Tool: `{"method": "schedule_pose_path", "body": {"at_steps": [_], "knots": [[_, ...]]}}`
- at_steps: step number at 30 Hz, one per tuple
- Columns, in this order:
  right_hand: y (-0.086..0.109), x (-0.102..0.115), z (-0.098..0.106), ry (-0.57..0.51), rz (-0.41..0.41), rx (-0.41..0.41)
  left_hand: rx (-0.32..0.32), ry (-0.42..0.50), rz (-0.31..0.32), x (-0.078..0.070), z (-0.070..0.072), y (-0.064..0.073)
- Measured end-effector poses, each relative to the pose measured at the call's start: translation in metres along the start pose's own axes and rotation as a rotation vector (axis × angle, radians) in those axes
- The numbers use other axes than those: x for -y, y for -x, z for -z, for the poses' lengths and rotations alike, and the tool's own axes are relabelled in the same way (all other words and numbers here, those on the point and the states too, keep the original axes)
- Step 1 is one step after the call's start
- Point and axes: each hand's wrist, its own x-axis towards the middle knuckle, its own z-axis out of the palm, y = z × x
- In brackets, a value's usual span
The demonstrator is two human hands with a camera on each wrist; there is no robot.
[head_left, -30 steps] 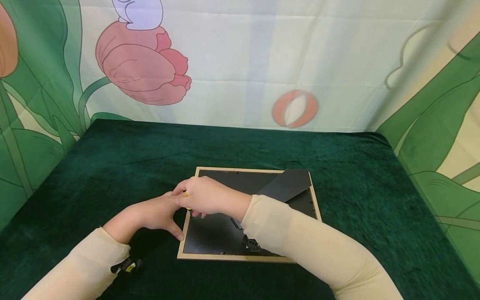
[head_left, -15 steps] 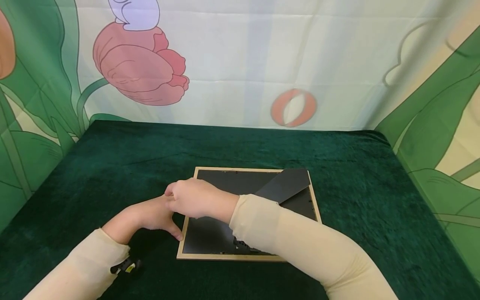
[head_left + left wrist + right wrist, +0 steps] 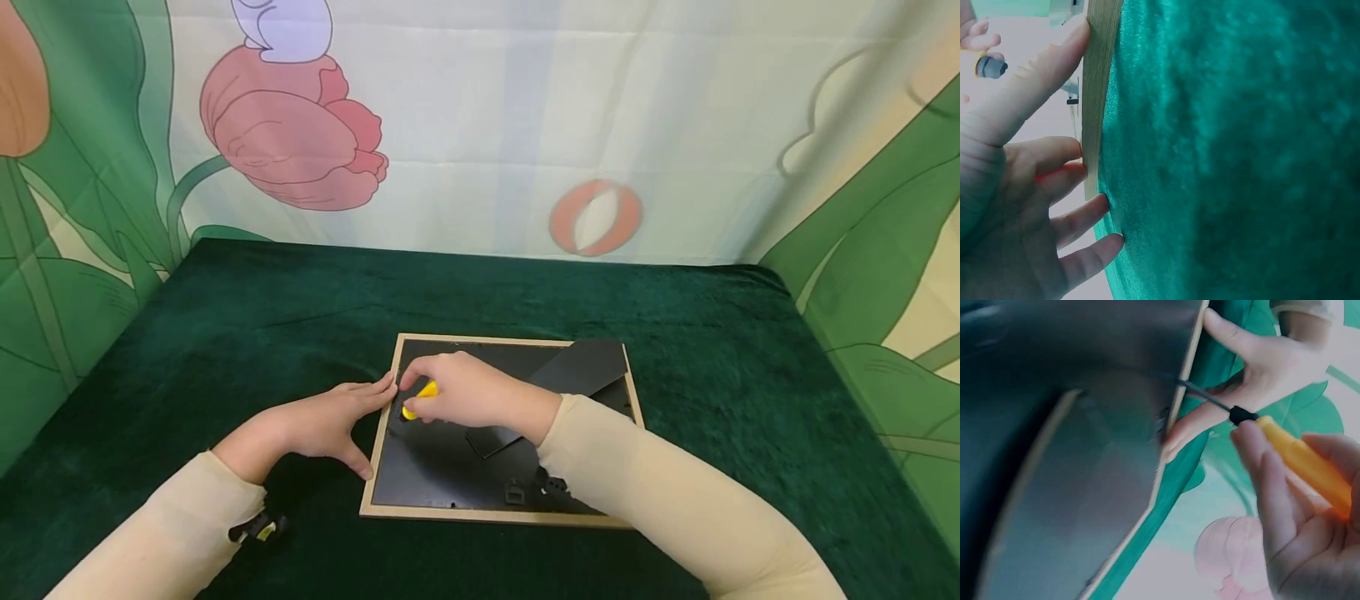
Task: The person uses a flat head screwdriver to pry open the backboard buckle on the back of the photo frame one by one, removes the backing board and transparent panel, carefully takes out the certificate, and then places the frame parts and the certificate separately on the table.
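Observation:
A picture frame (image 3: pixel 491 517) lies back side up, with a pale wooden rim and black backing (image 3: pixel 423 467). My left hand (image 3: pixel 322 423) spreads along its left edge; the thumb and fingertips touch the wood. In the left wrist view the edge (image 3: pixel 1099 75) runs beside those fingers. My right hand (image 3: pixel 468 390) grips a screwdriver (image 3: pixel 1304 459) by its yellow handle, above the left part of the backing. The right wrist view shows its dark shaft, whose tip overlaps the frame's edge there. A black easel leg (image 3: pixel 581 371) lies slantwise across the backing, partly behind the right forearm.
Dark green velvet cloth (image 3: pixel 480 292) covers the table under the frame. A small black square piece (image 3: pixel 514 493) sits on the backing near its front edge. Behind the table hangs a printed curtain (image 3: pixel 465 125) with flowers and leaves.
My right hand has moved right, from over the left hand's fingers to above the backing. The yellow handle, hidden half a second ago, shows again. My left hand stays at the frame's left edge.

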Motion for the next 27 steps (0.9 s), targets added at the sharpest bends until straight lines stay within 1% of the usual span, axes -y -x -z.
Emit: {"method": "schedule_pose_path", "body": {"at_steps": [4,7,14,20,22,25,27], "knots": [[0.012,-0.020,0.003,-0.120,-0.039,-0.032,0.009,-0.010,0.028,0.000,-0.002,-0.001],[0.022,-0.034,0.005,-0.190,-0.054,-0.069,0.013,-0.018,0.026,0.000,-0.003,-0.002],[0.039,-0.062,0.009,-0.348,-0.050,-0.137,0.017,-0.034,0.025,-0.002,-0.003,-0.001],[0.045,-0.070,0.010,-0.425,-0.110,-0.176,0.007,-0.035,0.022,-0.007,-0.003,0.000],[0.045,-0.071,0.009,-0.445,-0.116,-0.179,-0.002,-0.047,0.024,-0.010,-0.003,0.001],[0.044,-0.072,0.007,-0.472,-0.112,-0.172,-0.016,-0.069,0.040,-0.012,-0.005,0.001],[0.043,-0.072,0.005,-0.485,-0.112,-0.149,-0.021,-0.078,0.054,-0.014,-0.006,0.000]]}}
